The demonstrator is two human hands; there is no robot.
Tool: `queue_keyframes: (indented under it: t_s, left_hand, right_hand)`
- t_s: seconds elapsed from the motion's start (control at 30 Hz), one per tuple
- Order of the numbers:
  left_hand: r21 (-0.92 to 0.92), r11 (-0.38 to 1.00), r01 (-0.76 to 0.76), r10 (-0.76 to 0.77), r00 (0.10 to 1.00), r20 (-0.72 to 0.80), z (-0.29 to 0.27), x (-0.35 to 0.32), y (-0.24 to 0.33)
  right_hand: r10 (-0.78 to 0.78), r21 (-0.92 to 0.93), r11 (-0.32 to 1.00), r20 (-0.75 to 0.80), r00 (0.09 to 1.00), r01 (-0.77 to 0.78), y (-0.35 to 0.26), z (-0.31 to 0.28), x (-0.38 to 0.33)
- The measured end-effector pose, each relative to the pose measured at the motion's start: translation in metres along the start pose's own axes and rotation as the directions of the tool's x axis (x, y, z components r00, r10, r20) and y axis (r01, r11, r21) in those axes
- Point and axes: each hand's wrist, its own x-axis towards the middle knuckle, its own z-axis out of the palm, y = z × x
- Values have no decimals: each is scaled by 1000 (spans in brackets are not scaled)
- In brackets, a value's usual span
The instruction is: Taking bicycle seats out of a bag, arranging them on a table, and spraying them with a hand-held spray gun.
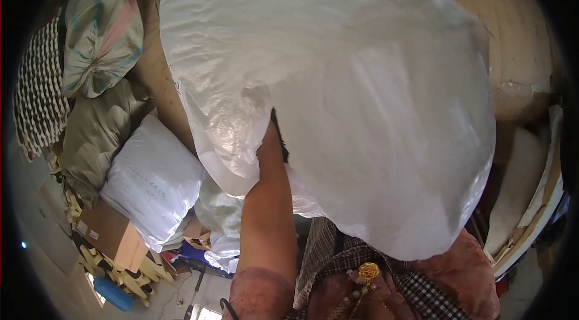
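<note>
A large white translucent plastic bag [386, 127] fills the middle of the head view, its surface puffed out and wrinkled. My bare left forearm [268, 205] comes up from the lower edge and reaches into a gap in the bag's near side. My left hand is inside, and the plastic hides its fingers, so I cannot tell whether it holds anything. A narrow dark patch shows beside my wrist in the gap. My right hand is out of sight; only the pink right sleeve [461, 272] shows beneath the bag.
A tan board-like surface [512, 30] lies behind the bag. At left are a stuffed white sack [154, 178], grey-green sacks [99, 139], a striped sack [102, 24] and a cardboard box [111, 232]. Curved pale panels [525, 199] stand at right.
</note>
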Motion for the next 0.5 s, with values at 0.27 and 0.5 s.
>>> queue_keyframes:
  t_s: [0.27,0.5]
  left_hand:
    - [-24,999,-36,37,999,28,13,-26,4]
    - [-36,999,-20,20,1000,0,-7,-10,-27]
  right_hand:
    - [21,-96,995,-46,999,-26,13,-7,-24]
    - [61,-157,986,-24,998,-64,10,28,-53]
